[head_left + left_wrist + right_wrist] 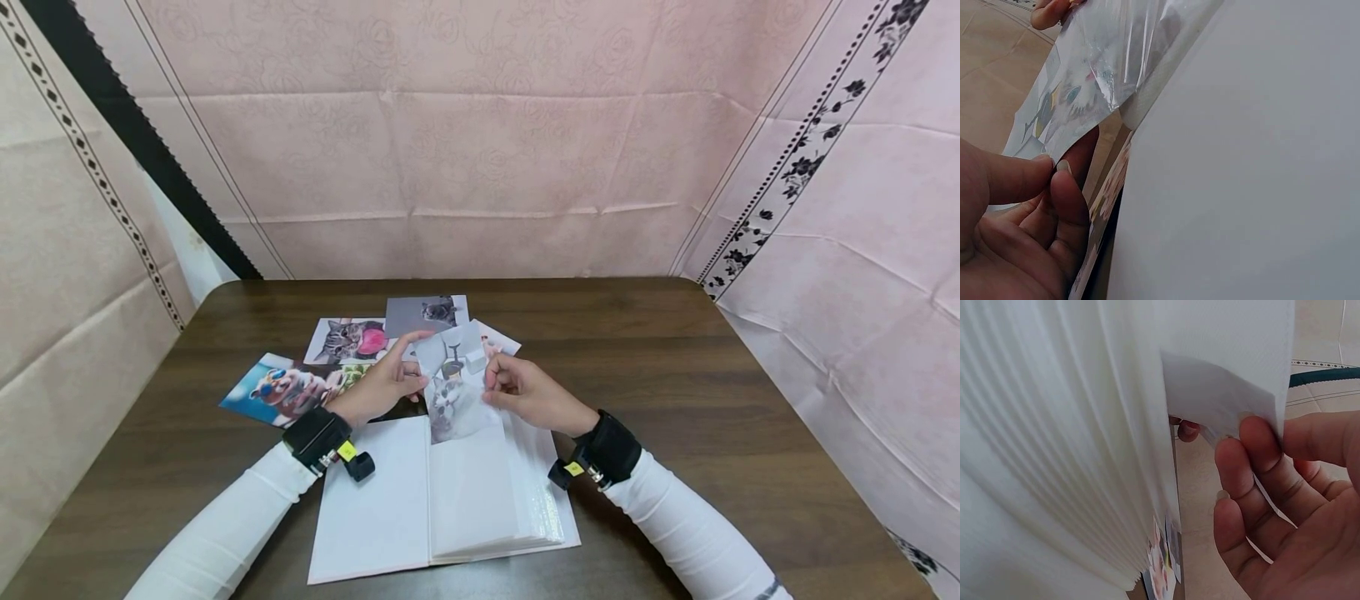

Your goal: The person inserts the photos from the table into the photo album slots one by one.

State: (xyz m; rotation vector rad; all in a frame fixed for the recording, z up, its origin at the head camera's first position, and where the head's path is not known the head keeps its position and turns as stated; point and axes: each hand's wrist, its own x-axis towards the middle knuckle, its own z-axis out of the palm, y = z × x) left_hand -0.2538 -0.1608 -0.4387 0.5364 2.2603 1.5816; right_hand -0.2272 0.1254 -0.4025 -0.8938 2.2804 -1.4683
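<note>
An open photo album (375, 508) with white pages and clear sleeves lies on the table. A photo of a pale cat (448, 398) is partly inside the top sleeve, its far end sticking out past the album's upper edge. My left hand (386, 383) pinches the photo's left edge between thumb and fingers, as the left wrist view shows closely. On the other side my right hand (536, 393) pinches the sleeve page (1229, 394) near its upper right corner. Whether its fingers also hold the photo, I cannot tell.
Beyond the album lie several loose photos: a blue-toned one of an animal in sunglasses (277, 390), a tabby kitten with a pink ball (333, 340), a grey one (408, 312) and one half covered (498, 337). A brown wooden table (675, 375) carries everything; patterned cloth (480, 150) hangs behind.
</note>
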